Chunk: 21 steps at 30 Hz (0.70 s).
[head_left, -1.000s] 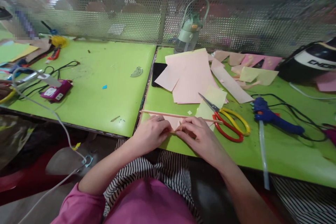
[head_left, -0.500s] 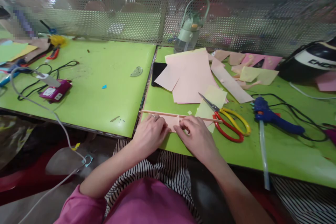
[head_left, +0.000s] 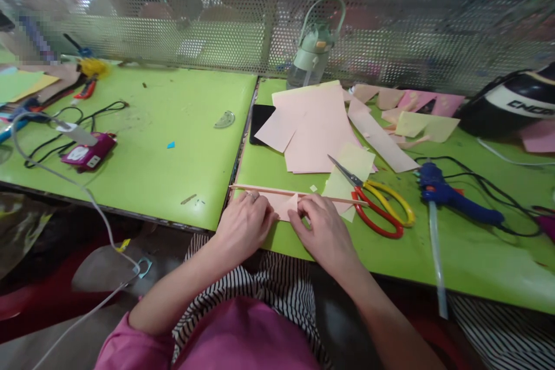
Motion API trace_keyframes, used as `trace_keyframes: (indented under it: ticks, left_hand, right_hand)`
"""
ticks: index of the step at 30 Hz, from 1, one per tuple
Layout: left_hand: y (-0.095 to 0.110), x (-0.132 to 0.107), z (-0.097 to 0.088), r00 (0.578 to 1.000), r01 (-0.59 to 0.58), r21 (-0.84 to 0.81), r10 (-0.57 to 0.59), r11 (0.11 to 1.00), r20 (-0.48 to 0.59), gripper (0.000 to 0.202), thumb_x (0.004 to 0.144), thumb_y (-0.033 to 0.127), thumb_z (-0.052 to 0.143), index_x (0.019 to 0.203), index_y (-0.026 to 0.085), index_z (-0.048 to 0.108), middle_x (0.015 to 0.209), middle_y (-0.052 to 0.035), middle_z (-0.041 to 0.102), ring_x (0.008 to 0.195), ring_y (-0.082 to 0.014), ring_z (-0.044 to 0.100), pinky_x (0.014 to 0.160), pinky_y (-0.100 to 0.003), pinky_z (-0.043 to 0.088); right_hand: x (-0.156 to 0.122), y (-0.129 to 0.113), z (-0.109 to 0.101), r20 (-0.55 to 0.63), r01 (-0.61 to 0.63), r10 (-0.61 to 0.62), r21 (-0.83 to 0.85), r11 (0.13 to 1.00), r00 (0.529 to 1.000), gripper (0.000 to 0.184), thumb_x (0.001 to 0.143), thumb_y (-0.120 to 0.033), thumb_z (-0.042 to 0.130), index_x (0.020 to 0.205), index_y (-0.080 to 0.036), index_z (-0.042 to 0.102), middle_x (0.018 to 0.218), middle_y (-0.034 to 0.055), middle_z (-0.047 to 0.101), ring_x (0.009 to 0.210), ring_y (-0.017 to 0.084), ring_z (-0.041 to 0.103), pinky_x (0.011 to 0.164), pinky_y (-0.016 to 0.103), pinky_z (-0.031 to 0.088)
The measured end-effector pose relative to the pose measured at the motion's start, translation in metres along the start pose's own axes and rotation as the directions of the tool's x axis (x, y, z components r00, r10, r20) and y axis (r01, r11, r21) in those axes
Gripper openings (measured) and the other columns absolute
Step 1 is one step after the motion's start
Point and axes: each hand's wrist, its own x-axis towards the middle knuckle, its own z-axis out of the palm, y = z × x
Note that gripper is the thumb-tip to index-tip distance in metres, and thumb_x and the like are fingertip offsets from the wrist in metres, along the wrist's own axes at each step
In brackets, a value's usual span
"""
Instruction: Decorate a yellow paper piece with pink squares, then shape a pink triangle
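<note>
A small piece of pale pink paper (head_left: 281, 207) lies at the table's front edge between my hands. My left hand (head_left: 246, 217) has its fingers curled down on the left part of the paper, a ring on one finger. With thumb and fingers pinched, my right hand (head_left: 323, 225) grips the right part, where a corner stands up in a fold. A thin wooden stick (head_left: 299, 192) runs along the far side of the paper, just beyond my fingertips. Its right end reaches the scissors (head_left: 376, 199) with one red and one yellow handle, which lie on pale yellow paper (head_left: 349, 170).
Large pink sheets (head_left: 316, 121) partly cover a black phone (head_left: 260, 118). Behind them stands a green water bottle (head_left: 314, 52). A blue glue gun (head_left: 455, 196) with its cord is at right. On the left table are a protractor (head_left: 224, 119) and a purple power adapter (head_left: 89, 152).
My left hand has shifted slightly left and shows more of the paper. The folded corner by my right fingers stands a little more upright.
</note>
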Motion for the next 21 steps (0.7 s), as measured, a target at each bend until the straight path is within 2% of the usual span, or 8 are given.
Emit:
trace_keyframes:
  ticks: [9, 21]
  left_hand:
    - [0.0016, -0.0001, 0.0008, 1.0, 0.027, -0.007, -0.027, 1.0, -0.011, 0.018, 0.094, 0.032, 0.056, 0.086, 0.017, 0.058, 0.088, -0.0079, 0.066, 0.088, -0.0245, 0.06, 0.08, -0.038, 0.049]
    - [-0.0002, -0.0002, 0.0009, 1.0, 0.018, -0.034, -0.018, 0.999, -0.002, 0.016, 0.093, 0.031, 0.058, 0.084, 0.017, 0.058, 0.086, -0.007, 0.065, 0.086, -0.0247, 0.059, 0.079, -0.038, 0.05]
  right_hand:
    - [0.0003, -0.0013, 0.0025, -0.009, 0.006, -0.006, -0.042, 0.999, 1.0, 0.026, 0.095, -0.03, 0.043, 0.069, -0.026, 0.038, 0.081, 0.0064, 0.059, 0.085, 0.025, 0.057, 0.075, 0.039, 0.048]
    - [-0.0006, 0.0009, 0.0046, -0.015, -0.018, 0.018, 0.009, 1.0, 1.0, 0.025, 0.092, -0.028, 0.049, 0.069, -0.025, 0.041, 0.079, 0.005, 0.058, 0.087, 0.025, 0.058, 0.076, 0.039, 0.047]
